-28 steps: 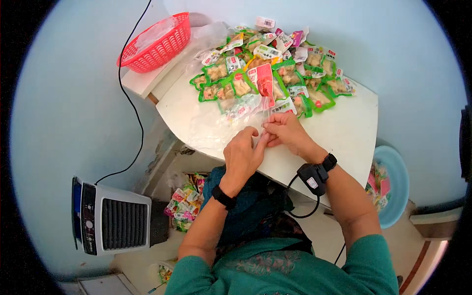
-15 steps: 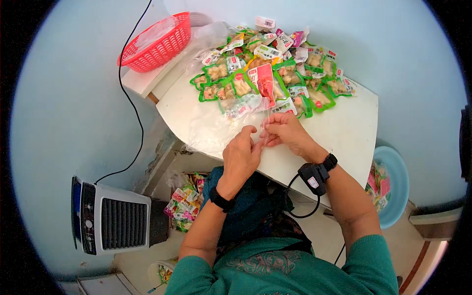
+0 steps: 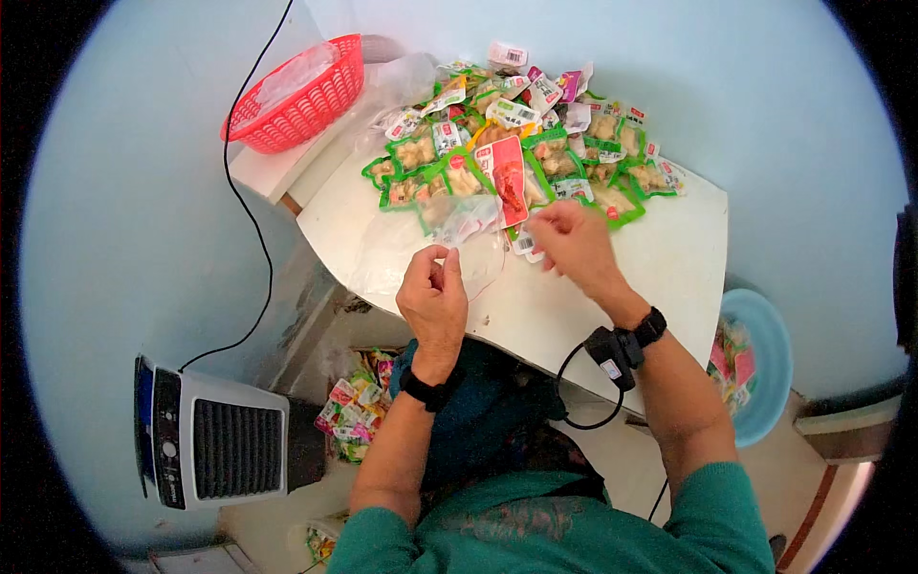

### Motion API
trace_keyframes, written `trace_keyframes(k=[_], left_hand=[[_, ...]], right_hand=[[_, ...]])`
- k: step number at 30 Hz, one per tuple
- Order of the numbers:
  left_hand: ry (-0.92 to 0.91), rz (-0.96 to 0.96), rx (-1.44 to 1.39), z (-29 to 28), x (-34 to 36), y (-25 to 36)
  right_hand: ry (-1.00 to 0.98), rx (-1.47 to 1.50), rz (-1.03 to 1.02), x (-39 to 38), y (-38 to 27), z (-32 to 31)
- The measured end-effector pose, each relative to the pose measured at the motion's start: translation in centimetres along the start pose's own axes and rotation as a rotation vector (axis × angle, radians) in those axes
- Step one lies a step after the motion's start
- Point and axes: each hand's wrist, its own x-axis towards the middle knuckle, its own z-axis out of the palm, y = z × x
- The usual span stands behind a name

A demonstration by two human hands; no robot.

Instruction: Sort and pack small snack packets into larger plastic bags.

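A clear plastic bag (image 3: 387, 251) lies spread on the white table, its upper part crumpled against the heap of packets. My left hand (image 3: 433, 301) pinches the near edge of this bag between thumb and fingers. To the right, apart from the bag, my right hand (image 3: 579, 247) hovers over the front of the heap with curled fingers. Motion smears its fingertips, so whether they hold anything does not show. Closest to it are a red-and-white food packet (image 3: 508, 182) and a green-edged food packet (image 3: 614, 203). Part of a white packet (image 3: 525, 245) shows beside its fingers.
Behind my hands, several sealed food packets (image 3: 413, 151) are piled on the table (image 3: 612, 297). A red basket (image 3: 311, 105) holding clear plastic stands at the back left. An air cooler (image 3: 229, 445) is at left; a blue basin (image 3: 773, 368) with packets stands at right. More packets (image 3: 352, 411) lie below.
My right hand has come away from the bag and moved right and outward to the heap's front. My left hand has shifted left and stays on the bag's edge.
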Motion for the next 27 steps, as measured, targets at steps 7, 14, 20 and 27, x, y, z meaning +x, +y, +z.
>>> trace_keyframes(k=[7,14,20,27], left_hand=[[-0.062,0.014,-0.042,1.5,-0.3,-1.3],[-0.159,-0.039,-0.011,1.3,-0.3,-1.4],[-0.128,-0.013,-0.028,1.6,-0.2,-1.5],[-0.034,0.124,0.027,1.6,-0.3,-1.5]], right_hand=[[0.385,-0.453,-0.300,1.3,2.7,-1.9],[0.345,-0.260,-0.085,1.8,3.2,-2.4],[0.588,0.403,-0.079,3.1,3.5,-5.3],[0.582,0.722,-0.193,2.1,-0.4,-5.7]])
